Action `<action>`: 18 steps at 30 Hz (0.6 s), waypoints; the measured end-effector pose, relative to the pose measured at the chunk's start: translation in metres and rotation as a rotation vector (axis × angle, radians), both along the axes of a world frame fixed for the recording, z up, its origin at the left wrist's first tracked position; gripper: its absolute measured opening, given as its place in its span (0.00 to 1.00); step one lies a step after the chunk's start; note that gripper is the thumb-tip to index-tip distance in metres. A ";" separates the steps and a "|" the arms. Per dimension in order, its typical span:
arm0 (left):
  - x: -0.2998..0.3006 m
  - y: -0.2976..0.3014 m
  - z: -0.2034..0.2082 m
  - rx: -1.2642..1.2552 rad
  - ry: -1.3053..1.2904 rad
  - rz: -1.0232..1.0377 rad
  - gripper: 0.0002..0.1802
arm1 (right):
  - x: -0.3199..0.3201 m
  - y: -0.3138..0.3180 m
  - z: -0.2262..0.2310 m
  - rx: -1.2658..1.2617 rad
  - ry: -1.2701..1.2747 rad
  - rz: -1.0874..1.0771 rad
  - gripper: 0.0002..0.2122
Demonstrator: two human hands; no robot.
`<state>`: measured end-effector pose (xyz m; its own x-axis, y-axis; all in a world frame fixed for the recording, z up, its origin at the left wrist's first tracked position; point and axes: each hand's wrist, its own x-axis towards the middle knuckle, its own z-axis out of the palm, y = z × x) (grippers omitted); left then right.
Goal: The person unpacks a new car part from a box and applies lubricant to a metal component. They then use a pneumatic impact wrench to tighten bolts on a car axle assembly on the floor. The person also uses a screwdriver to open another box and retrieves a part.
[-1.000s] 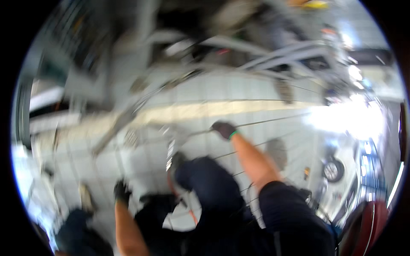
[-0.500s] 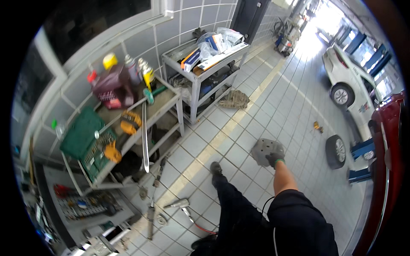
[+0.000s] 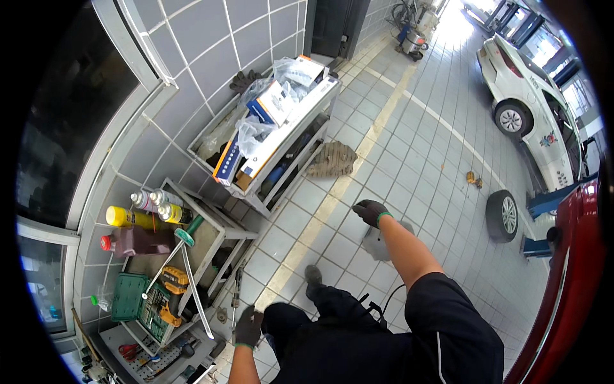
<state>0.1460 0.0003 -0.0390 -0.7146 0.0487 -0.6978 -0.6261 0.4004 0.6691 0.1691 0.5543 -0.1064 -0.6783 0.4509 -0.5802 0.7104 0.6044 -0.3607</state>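
Note:
My right hand [image 3: 371, 212], in a dark glove, reaches out over the tiled floor with fingers loosely stretched and nothing visible in them. Partly behind my right forearm is a flat grey plate [image 3: 380, 247], apart from the fingers. At the lower left, my gloved left hand [image 3: 248, 328] hangs beside my leg, its fingers loosely bent and apart. Close to that hand a long metal tool [image 3: 237, 288] lies on the floor beside the tool bench.
Left, a metal bench [image 3: 208, 246] bears spray cans, a dark red jug [image 3: 146, 242], a yellow cordless drill [image 3: 173, 281] and a green socket case [image 3: 128, 296]. Behind it stands a cart [image 3: 259, 206] with boxes. A cardboard piece [image 3: 334, 159], a wheel [image 3: 502, 216] and cars are around.
My right hand has come off the grey plate and moved left. My left hand has come into view at the lower left. The view has shifted, bringing the cart nearer.

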 end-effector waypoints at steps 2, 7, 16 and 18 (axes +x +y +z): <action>-0.054 0.032 0.018 0.024 0.079 -0.041 0.37 | -0.058 0.010 0.027 -0.061 0.036 0.022 0.29; -0.197 0.117 0.065 0.050 0.303 -0.164 0.38 | -0.204 0.017 0.069 -0.256 0.165 0.057 0.28; -0.486 0.301 0.086 -0.349 0.718 -0.455 0.49 | -0.435 0.038 0.014 -0.446 0.457 0.207 0.22; -0.532 0.376 0.080 -0.422 0.703 -0.588 0.55 | -0.452 0.087 -0.043 -0.610 0.607 0.057 0.23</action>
